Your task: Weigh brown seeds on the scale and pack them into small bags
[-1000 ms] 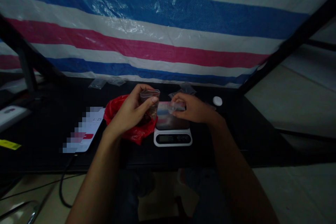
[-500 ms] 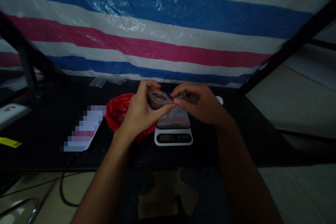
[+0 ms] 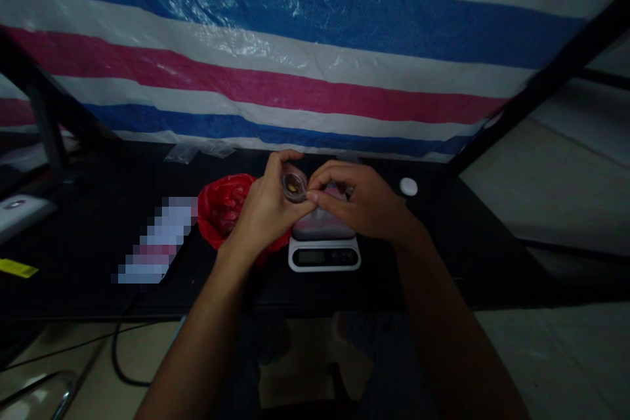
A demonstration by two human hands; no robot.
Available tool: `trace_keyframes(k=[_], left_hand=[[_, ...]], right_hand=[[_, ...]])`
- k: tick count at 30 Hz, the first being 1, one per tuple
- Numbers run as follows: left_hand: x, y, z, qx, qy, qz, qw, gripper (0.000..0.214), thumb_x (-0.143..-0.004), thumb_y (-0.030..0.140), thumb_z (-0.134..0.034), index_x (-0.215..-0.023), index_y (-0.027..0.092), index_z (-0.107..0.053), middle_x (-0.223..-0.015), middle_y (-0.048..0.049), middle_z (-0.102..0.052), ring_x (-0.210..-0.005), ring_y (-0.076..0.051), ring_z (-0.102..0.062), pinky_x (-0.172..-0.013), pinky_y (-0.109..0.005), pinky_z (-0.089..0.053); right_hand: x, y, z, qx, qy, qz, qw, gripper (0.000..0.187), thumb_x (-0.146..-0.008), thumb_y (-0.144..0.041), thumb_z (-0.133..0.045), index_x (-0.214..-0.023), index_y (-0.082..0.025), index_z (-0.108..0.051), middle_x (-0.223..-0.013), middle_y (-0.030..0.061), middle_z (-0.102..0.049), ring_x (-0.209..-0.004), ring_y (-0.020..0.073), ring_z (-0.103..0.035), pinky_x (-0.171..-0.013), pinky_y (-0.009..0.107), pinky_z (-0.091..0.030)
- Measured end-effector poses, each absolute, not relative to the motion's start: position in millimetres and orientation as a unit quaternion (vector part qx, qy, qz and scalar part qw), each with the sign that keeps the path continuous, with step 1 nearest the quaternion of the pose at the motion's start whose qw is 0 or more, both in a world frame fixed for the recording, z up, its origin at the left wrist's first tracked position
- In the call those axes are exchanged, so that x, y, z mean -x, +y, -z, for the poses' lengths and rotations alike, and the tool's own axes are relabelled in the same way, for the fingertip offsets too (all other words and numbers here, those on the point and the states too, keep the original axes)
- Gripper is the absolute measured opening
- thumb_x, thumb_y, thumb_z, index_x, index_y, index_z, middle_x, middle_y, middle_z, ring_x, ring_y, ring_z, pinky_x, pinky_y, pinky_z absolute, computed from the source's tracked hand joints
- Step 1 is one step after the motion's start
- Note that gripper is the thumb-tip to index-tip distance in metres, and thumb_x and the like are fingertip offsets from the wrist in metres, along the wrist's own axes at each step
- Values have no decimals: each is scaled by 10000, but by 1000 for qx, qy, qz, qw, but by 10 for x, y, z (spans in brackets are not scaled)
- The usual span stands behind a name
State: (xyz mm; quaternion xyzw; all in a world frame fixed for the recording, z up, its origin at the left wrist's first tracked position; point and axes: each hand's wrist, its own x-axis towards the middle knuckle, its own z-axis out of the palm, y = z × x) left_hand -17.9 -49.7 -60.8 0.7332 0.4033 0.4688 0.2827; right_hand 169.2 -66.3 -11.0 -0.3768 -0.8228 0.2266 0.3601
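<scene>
Fingers of my left hand (image 3: 266, 210) and right hand (image 3: 367, 205) pinch the small clear bag (image 3: 294, 185) above the digital scale (image 3: 323, 251); a slack pinch might spill its contents.

both hands (image 3: 315, 200), small bag (image 3: 294, 185), scale (image 3: 323, 246)

No legible text here, scale (image 3: 323, 256) display dim and unreadable, paper (image 3: 158, 243) pixelated, yellow tag (image 3: 17, 268) too small.
</scene>
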Motion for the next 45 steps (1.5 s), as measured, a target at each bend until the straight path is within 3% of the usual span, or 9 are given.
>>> trace_keyframes(k=[3,6,11,19,26,33,39,45], left_hand=[[240,-492,568,-713,377,-485,340,653,-735,407,-835,-1275,212,-524,-1039,-42,-713,-885,-216,-707,-762,-311,-569],[318,-498,492,-687,351,-499,395,432,-828,463,-755,-1134,172,-665,-1006,-70,-755,-886,-211,-717,-770,-299,-576],[380,-500,415,-657,388,-518,386,339,-872,479,-710,-984,167,-780,-923,-81,-798,-816,-210,-723,-749,-297,-583],[350,-529,407,-703,429,-499,270,247,-952,366,-595,-933,185,-762,-929,-58,-785,-852,-203,-703,-752,-266,-549],[327,-530,432,-693,369,-477,396,250,-894,392,-692,-987,163,-731,-926,-62,-760,-813,-193,-694,-721,-267,-543],[257,-561,391,-734,390,-483,276,166,-915,292,-645,-863,172,-747,-936,-60,-746,-897,-201,-673,-834,-299,-533],[303,-600,324,-708,368,-522,302,144,-838,318,-756,-874,179,-770,-930,-53,-758,-881,-195,-687,-828,-296,-548],[276,-635,299,-685,377,-536,318,119,-841,309,-745,-830,191,-756,-855,-29,-743,-795,-173,-678,-727,-277,-547]], right_hand=[[-1743,-610,146,381,-819,-206,375,72,-891,-207,-630,-853,-183,-686,-893,33,-704,-819,175,-616,-768,306,-463],[-1830,-569,158,404,-802,-186,399,89,-903,-223,-612,-838,-176,-648,-838,21,-666,-745,153,-559,-700,287,-426],[-1840,-570,165,411,-789,-202,409,87,-905,-235,-622,-864,-167,-656,-837,14,-658,-711,134,-533,-654,273,-392],[-1807,-556,170,394,-808,-214,383,99,-914,-233,-620,-858,-172,-675,-871,26,-685,-742,142,-550,-681,282,-401],[-1773,-570,209,398,-796,-222,399,95,-900,-238,-631,-865,-169,-685,-859,21,-690,-732,136,-552,-679,278,-408],[-1693,-576,218,372,-819,-193,392,89,-918,-200,-614,-867,-164,-678,-885,32,-690,-793,154,-589,-727,289,-425],[-1697,-626,162,374,-799,-179,435,93,-936,-233,-622,-875,-178,-666,-891,24,-680,-772,147,-568,-713,286,-422],[-1751,-618,147,367,-804,-184,431,135,-902,-262,-691,-803,-170,-694,-801,10,-677,-695,126,-543,-657,274,-401]])
